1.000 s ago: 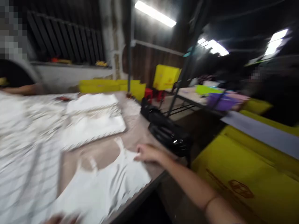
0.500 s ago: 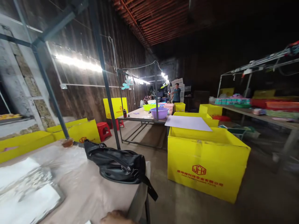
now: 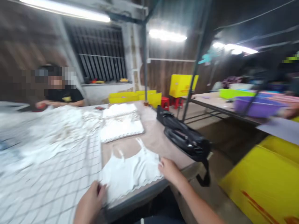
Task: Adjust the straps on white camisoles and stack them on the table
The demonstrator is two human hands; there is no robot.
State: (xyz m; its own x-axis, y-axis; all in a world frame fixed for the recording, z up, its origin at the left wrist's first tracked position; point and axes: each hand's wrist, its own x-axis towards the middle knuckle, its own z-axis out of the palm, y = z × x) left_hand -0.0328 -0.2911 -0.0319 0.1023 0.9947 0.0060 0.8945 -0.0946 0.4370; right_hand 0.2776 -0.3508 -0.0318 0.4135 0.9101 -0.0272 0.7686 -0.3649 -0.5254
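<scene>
A white sleeveless garment (image 3: 130,169) lies flat on the brown table (image 3: 154,137) right in front of me. My left hand (image 3: 90,202) rests on its left lower edge, fingers on the cloth. My right hand (image 3: 169,169) touches its right edge near the table's rim. The picture is blurred, so I cannot see whether the fingers pinch the fabric. Behind the garment lies a stack of folded white garments (image 3: 121,124).
A black bag (image 3: 184,137) sits at the table's right edge, its strap hanging down. A gridded white sheet (image 3: 46,174) covers the left. A person in black (image 3: 60,93) sits across the table. Yellow boxes (image 3: 263,180) stand at right; a second table holds a purple basin (image 3: 252,107).
The camera swung right toward the room half a second ago and has swung back to the table. Both hands are on the white garment again.
</scene>
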